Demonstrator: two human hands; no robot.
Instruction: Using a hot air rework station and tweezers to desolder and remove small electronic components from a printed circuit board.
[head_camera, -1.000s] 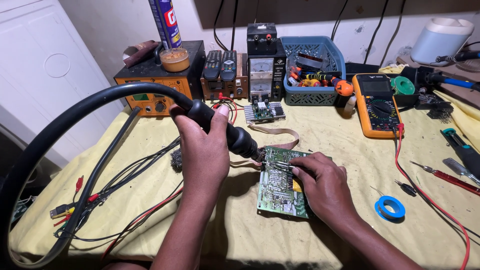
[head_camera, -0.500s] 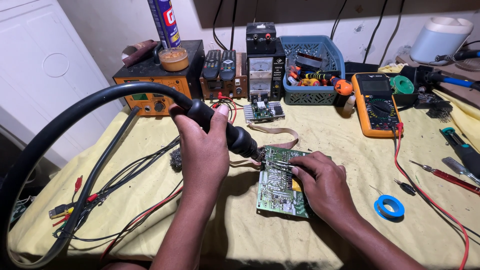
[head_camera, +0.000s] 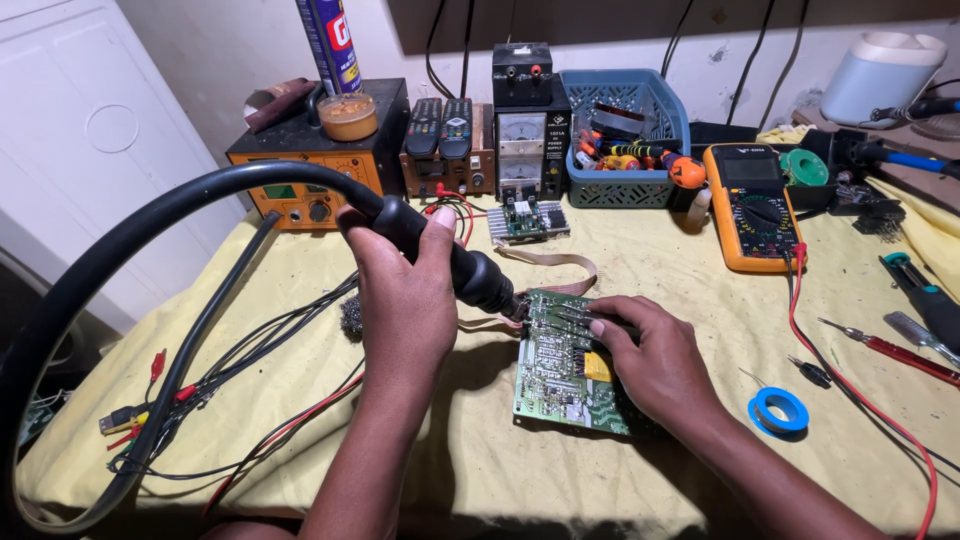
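There, the left hand (head_camera: 405, 290) gripped the hot-air wand (head_camera: 450, 262), its nozzle angled down at the board's (head_camera: 570, 370) far left corner, so the tip met the parts. The right hand (head_camera: 655, 360) lay flat on the board, fingers spread, pinning it to the tabletop (head_camera: 700, 260) (yellow cloth beneath). The thick hose (head_camera: 130, 230) looped off left; a multimeter (head_camera: 752, 205) sat far right.
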